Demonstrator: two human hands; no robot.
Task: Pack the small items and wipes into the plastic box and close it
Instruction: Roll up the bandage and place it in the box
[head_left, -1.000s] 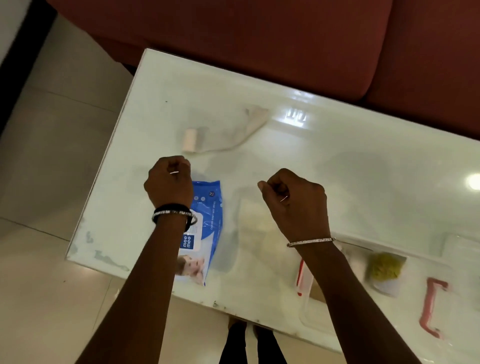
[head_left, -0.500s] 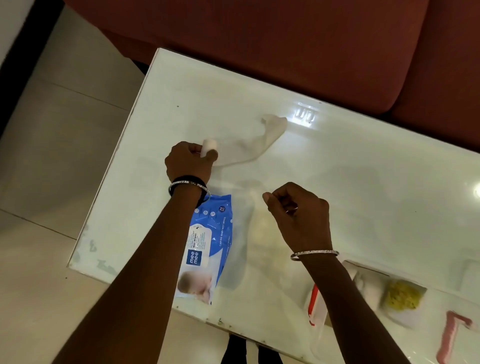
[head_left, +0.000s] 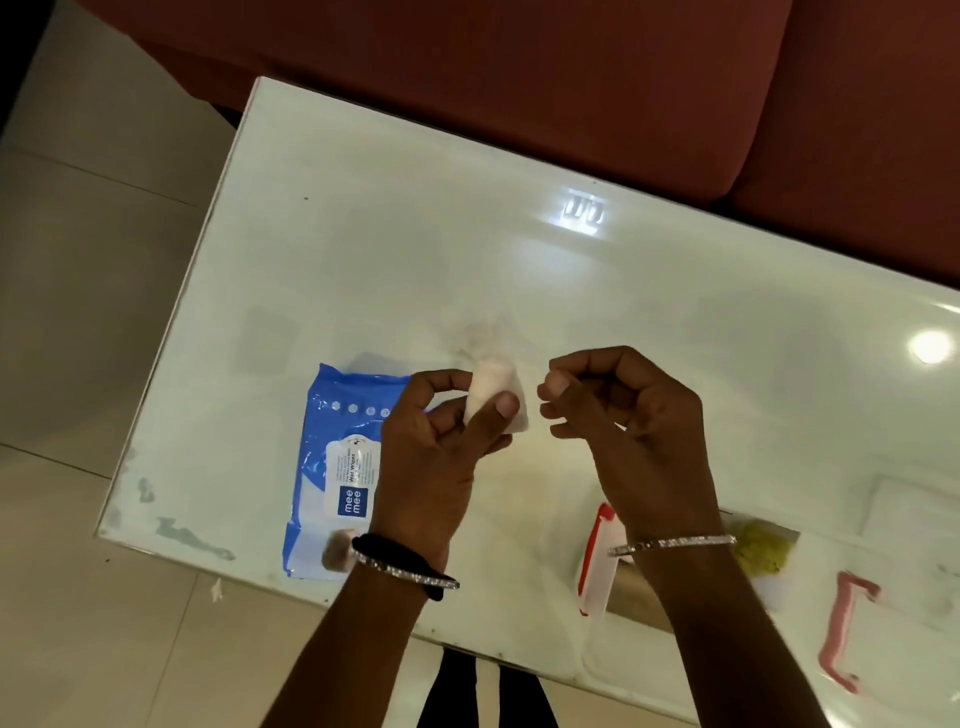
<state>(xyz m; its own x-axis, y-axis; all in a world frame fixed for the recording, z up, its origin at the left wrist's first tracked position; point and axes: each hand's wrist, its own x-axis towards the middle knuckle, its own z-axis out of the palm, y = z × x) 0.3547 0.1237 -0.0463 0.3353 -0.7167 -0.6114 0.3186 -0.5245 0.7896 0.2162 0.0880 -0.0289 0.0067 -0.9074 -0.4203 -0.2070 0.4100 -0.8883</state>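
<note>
White glass forms the worktop (head_left: 415, 260), with a dark red sofa (head_left: 571, 78) behind its far edge and pale floor tiles (head_left: 78, 312) to the left. Above the middle of the worktop the left hand (head_left: 441, 441) pinches a small white roll of gauze (head_left: 491, 392) between thumb and fingers, a loose flap of the fabric showing on the roll's right side. Just beside it, apart from the roll, the right hand (head_left: 628, 431) hovers with its fingers curled loosely inward and nothing visibly between them. Both wrists carry thin bangles, and the left one also has a black band. A blue pack of wet wipes (head_left: 337, 467) lies flat on the worktop under the left wrist, near the front edge. To the right, the clear plastic box (head_left: 779, 587) sits at the front edge, partly hidden by the right forearm; a red-and-white item (head_left: 595, 561) and a yellow-green lump (head_left: 763, 548) show in it. A pink clip handle (head_left: 847, 629) lies further right
</note>
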